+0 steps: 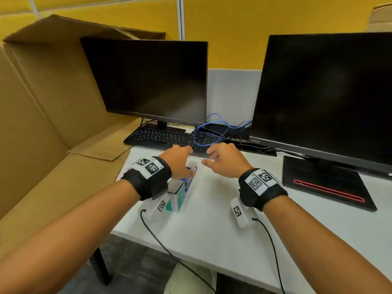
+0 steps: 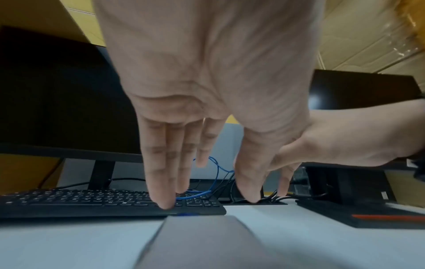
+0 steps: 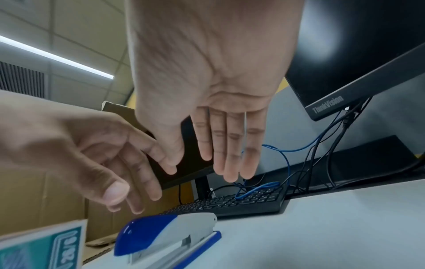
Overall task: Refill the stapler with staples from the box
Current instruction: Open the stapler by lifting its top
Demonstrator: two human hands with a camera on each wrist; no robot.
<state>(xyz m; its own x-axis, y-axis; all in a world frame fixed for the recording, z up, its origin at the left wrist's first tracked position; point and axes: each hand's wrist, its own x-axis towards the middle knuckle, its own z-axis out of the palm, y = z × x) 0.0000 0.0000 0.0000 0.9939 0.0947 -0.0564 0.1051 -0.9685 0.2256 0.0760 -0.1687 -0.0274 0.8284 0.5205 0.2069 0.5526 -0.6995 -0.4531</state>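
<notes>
stapler [image 3: 168,234]: blue + grey, lies flat on white desk [image 1: 212,219] just in front of keyboard [image 1: 165,137], closed, nothing touching it in right wrist view
staple box [image 1: 177,195]: teal/white carton, stands on desk right beside stapler's near end, under left wrist
left hand [image 1: 178,161]: above stapler, fingers straight + spread, pointing down, holds nothing; whether it touches the stapler can't tell from head view
right hand [image 1: 224,161]: just right of stapler, over desk, fingers loose and straight, nothing in it
hands: near each other, not touching
bkgd: 2 dark monitors [image 1: 152,79], blue cable [image 1: 209,132] looped over keyboard, cardboard [image 1: 42,102] at left
</notes>
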